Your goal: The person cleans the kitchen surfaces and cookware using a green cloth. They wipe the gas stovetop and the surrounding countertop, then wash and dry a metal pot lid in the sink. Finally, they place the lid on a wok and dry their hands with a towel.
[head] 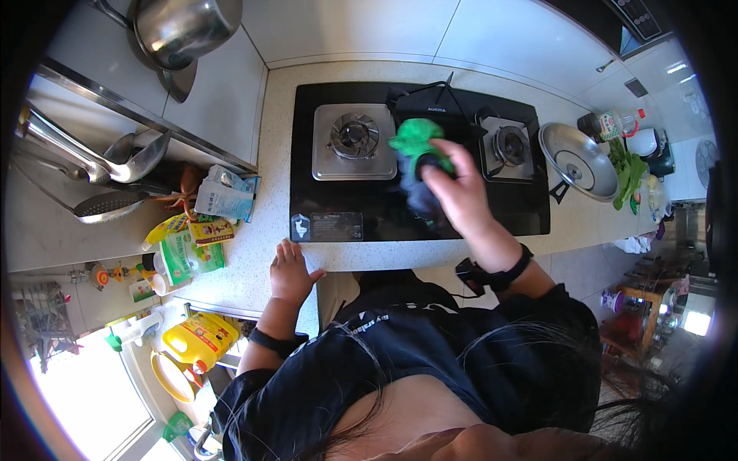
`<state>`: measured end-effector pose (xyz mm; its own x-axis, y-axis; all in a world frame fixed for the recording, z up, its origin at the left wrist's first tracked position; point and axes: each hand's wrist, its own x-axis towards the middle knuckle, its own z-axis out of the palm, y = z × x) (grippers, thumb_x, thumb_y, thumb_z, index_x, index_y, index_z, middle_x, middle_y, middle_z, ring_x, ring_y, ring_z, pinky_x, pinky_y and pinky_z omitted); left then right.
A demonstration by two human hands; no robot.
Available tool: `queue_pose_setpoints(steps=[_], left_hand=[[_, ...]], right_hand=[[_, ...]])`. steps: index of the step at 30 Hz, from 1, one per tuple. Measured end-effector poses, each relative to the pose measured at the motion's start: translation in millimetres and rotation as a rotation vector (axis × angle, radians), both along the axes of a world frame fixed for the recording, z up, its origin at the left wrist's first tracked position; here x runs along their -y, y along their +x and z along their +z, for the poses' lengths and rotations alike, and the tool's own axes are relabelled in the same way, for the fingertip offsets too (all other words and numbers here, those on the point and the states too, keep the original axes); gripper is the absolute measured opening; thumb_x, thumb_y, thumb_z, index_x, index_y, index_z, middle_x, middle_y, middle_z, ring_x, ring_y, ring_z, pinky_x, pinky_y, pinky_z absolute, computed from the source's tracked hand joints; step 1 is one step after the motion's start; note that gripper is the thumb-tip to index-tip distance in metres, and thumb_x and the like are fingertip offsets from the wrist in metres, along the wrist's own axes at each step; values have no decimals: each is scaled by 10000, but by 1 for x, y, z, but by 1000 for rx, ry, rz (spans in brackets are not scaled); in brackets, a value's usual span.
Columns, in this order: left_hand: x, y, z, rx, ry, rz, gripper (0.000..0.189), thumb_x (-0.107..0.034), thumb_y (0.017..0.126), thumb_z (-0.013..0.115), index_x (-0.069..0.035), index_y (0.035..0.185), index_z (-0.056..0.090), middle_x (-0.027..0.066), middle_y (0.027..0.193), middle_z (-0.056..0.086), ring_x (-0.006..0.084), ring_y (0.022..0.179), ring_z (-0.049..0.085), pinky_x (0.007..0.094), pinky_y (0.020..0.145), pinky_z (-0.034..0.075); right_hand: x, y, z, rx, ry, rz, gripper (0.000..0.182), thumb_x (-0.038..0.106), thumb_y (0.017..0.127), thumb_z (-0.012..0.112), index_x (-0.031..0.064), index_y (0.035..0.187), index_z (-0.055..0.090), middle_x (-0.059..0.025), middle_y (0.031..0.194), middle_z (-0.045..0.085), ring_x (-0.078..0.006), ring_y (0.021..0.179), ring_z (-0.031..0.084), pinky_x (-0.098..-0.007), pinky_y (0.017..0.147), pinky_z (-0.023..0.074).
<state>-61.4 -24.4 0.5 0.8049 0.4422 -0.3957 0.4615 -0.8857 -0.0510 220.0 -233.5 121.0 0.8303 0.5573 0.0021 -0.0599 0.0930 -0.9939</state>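
Observation:
My right hand (461, 190) grips a bunched green and dark cloth (424, 141) over the middle of a black glass gas cooktop (346, 199). A round black part shows by my thumb; I cannot tell what it is. The left burner (353, 135) sits bare in its square steel drip tray (323, 167). To the right of the cloth is the other burner (510, 145), with a black pan support around it. Another black pan support (447, 86) lies at the cooktop's back edge. My left hand (290, 271) rests flat, fingers spread, on the counter's front edge.
A steel pan or lid (579, 161) lies right of the cooktop, near a sauce bottle (611, 124) and leafy greens (628, 173). Food packets (193, 250) line the left counter under hanging ladles (135, 167). A steel pot (184, 31) hangs upper left; a yellow oil jug (199, 340) stands lower left.

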Motion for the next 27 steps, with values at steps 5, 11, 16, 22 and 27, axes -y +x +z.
queue_pose_setpoints(steps=[5, 11, 16, 22, 27], left_hand=[[0, 6, 0, -67, -21, 5, 982, -634, 800, 673, 49, 1443, 384, 280, 1535, 333, 382, 1422, 367, 431, 1087, 401], [-1, 9, 6, -76, -51, 27, 976, -610, 802, 689, 57, 1443, 378, 280, 1540, 320, 404, 1419, 356, 445, 1108, 375], [-2, 9, 4, -40, -25, 19, 978, -598, 792, 700, 70, 1431, 382, 272, 1520, 359, 380, 1418, 368, 426, 1093, 401], [-2, 7, 5, -57, -108, 78, 974, -585, 802, 697, 65, 1450, 369, 270, 1542, 325, 400, 1431, 335, 452, 1135, 344], [-2, 6, 3, -48, -88, 76, 984, -591, 785, 706, 57, 1448, 378, 270, 1544, 324, 390, 1435, 337, 441, 1136, 343]], right_hand=[[19, 48, -57, 291, -355, -260, 410, 194, 899, 666, -14, 1245, 595, -150, 1095, 679, -215, 1024, 644, -305, 928, 472], [-13, 72, -98, 460, -864, -215, 670, 335, 834, 724, -55, 1325, 489, -304, 1136, 643, -413, 1104, 622, -434, 929, 502], [-34, 93, -107, 319, -1018, -183, 585, 329, 821, 723, -59, 1187, 484, -303, 1029, 671, -446, 979, 662, -460, 859, 535], [-29, 103, -120, 339, -928, -327, 455, 319, 790, 709, -32, 1051, 583, -269, 970, 692, -448, 958, 662, -478, 845, 521], [-37, 81, -79, 354, -684, -202, 367, 244, 827, 705, -9, 1071, 598, -232, 926, 699, -379, 889, 692, -408, 797, 530]])
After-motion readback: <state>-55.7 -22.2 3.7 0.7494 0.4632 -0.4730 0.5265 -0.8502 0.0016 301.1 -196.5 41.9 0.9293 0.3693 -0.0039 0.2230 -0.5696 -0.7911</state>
